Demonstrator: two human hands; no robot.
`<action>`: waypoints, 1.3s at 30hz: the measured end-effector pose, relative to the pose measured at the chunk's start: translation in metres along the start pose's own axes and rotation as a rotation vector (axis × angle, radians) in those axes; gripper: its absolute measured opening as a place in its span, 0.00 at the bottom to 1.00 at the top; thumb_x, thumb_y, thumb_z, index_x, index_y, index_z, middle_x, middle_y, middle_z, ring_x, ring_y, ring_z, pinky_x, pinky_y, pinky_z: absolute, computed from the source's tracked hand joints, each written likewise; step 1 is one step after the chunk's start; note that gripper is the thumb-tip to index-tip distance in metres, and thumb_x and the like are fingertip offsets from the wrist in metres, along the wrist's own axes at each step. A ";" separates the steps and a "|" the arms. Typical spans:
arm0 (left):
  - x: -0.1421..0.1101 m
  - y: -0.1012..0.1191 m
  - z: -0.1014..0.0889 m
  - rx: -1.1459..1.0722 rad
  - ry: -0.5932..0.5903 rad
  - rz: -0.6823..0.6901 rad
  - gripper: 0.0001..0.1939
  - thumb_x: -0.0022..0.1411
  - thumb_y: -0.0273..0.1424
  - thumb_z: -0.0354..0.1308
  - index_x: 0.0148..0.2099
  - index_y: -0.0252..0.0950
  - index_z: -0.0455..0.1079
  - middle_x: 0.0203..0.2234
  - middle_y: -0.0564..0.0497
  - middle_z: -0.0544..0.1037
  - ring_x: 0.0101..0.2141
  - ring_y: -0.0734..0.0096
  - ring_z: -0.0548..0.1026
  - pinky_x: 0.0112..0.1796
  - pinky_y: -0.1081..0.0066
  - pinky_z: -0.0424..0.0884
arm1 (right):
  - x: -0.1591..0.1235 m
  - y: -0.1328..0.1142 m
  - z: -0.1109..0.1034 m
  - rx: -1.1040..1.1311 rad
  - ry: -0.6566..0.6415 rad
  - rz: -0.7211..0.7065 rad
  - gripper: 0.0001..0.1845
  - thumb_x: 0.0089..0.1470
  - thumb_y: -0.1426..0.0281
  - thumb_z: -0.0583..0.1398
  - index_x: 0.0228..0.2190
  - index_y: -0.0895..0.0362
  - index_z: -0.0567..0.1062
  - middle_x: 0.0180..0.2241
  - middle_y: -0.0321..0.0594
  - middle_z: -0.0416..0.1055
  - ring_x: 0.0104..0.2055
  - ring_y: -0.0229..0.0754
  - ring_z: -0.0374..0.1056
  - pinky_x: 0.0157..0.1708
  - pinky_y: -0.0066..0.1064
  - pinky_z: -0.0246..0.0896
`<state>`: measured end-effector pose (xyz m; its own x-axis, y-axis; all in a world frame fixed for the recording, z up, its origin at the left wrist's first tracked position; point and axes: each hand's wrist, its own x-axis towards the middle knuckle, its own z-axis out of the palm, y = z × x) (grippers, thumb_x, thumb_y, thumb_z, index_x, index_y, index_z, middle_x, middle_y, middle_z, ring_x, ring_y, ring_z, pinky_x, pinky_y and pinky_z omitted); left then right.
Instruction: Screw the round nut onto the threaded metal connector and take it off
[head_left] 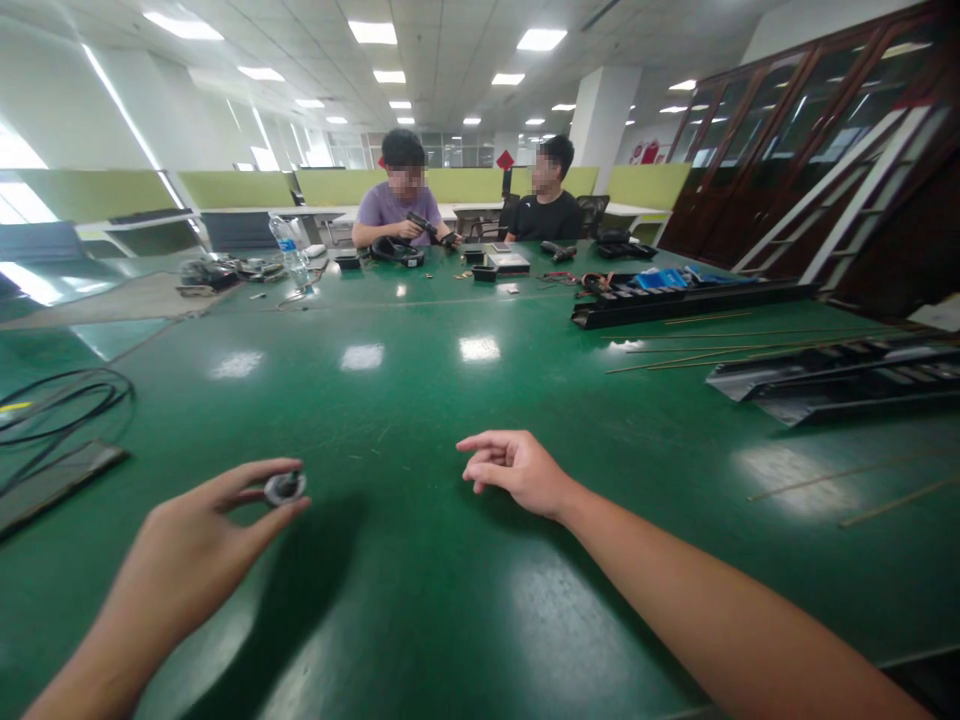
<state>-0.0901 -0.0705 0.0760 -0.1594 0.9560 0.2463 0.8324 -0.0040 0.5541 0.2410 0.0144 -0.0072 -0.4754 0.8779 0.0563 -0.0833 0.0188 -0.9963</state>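
Note:
Between the thumb and fingers of my left hand (202,540) is a small round piece (285,488), whitish at the rim with a dark middle; its kind I cannot make out. That hand is raised above the green tabletop (420,400) and throws a long shadow on it. To the right, my right hand (514,470) hovers over the table with nothing in it. Its index finger points left and the other fingers are loosely bent, apart from the thumb. A gap of bare table separates the two hands.
Black cables (67,405) and a flat dark panel (60,485) lie at the left. Black metal channels (840,380) and thin rods (675,360) are at the right. Across the table sit two people, one handling a black tool (421,224), near a plastic bottle (289,250).

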 end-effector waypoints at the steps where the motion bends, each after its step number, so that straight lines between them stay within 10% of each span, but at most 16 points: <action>1: 0.007 0.011 0.016 0.019 -0.079 0.095 0.20 0.53 0.46 0.67 0.46 0.46 0.76 0.36 0.54 0.81 0.37 0.59 0.79 0.41 0.63 0.76 | 0.001 0.002 -0.001 -0.005 0.037 -0.013 0.22 0.46 0.72 0.66 0.45 0.61 0.76 0.30 0.40 0.77 0.27 0.37 0.72 0.34 0.32 0.68; 6: 0.026 0.061 0.092 0.010 -0.245 0.481 0.15 0.61 0.37 0.63 0.51 0.44 0.74 0.43 0.50 0.78 0.44 0.62 0.75 0.48 0.62 0.72 | -0.001 0.003 0.001 -0.286 0.127 -0.117 0.22 0.46 0.79 0.61 0.45 0.59 0.75 0.36 0.41 0.76 0.32 0.37 0.71 0.34 0.30 0.66; 11: 0.026 0.057 0.126 -0.078 -0.260 0.570 0.20 0.63 0.32 0.61 0.57 0.45 0.68 0.46 0.51 0.76 0.46 0.65 0.74 0.49 0.65 0.70 | -0.006 -0.004 0.004 -0.495 0.115 -0.181 0.25 0.44 0.81 0.62 0.46 0.56 0.73 0.39 0.40 0.75 0.38 0.39 0.71 0.31 0.28 0.64; 19: 0.026 0.043 0.123 -0.161 -0.073 0.632 0.12 0.60 0.31 0.64 0.46 0.40 0.70 0.38 0.53 0.77 0.39 0.70 0.75 0.42 0.70 0.71 | -0.008 -0.013 0.009 -0.630 0.105 -0.246 0.22 0.44 0.78 0.67 0.44 0.55 0.76 0.36 0.36 0.76 0.34 0.38 0.68 0.35 0.29 0.62; 39: 0.022 0.046 0.127 -0.249 -0.159 0.698 0.14 0.60 0.28 0.65 0.48 0.41 0.71 0.41 0.53 0.79 0.41 0.71 0.77 0.45 0.72 0.73 | -0.010 -0.015 0.014 -0.684 0.076 -0.279 0.15 0.47 0.75 0.66 0.40 0.56 0.79 0.35 0.37 0.77 0.35 0.39 0.71 0.37 0.29 0.63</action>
<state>0.0125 -0.0125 0.0057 0.4549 0.7382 0.4981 0.5648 -0.6716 0.4795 0.2347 -0.0011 0.0080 -0.4529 0.8269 0.3333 0.3836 0.5182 -0.7644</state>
